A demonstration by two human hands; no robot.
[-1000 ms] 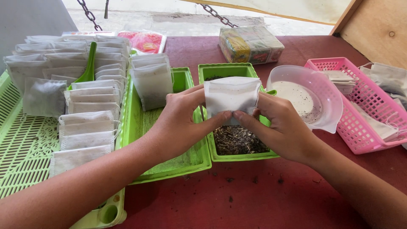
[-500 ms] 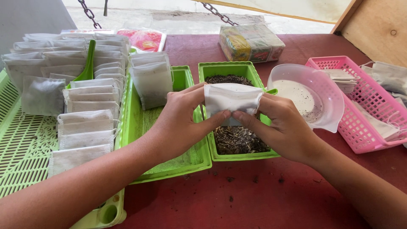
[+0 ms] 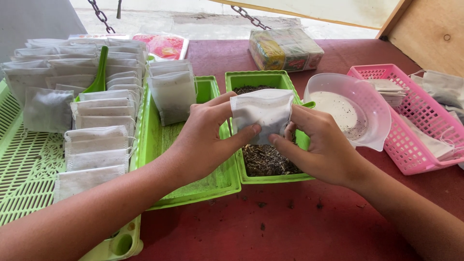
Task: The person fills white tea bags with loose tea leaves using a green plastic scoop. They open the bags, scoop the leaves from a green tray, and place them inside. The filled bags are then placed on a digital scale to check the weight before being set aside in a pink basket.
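White pouch, a small fabric-like sachet, is being held up between both hands directly over the green tub of dark loose leaves. Left hand is pinching it along the left edge and bottom, thumb pressing the lower edge near the middle and fingers curling behind the top. Right hand is closing on the right side, thumb tip meeting the pouch's lower edge just beside the left thumb, fingers wrapping the right edge. Each grip is closed tight on the pouch, nothing else in either.

Beneath the hands the green tub is sitting on the dark red counter, and a few crumbs of leaf are lying scattered on it. A shallow green tray is lying just to the left of the tub, holding a standing stack of white sachets at its far end. Further left, a green slatted tray is carrying rows of filled sachets and a green scoop. To the right, a translucent pink bowl is tilting against a pink basket holding more sachets. A wrapped block package is resting at the far edge.
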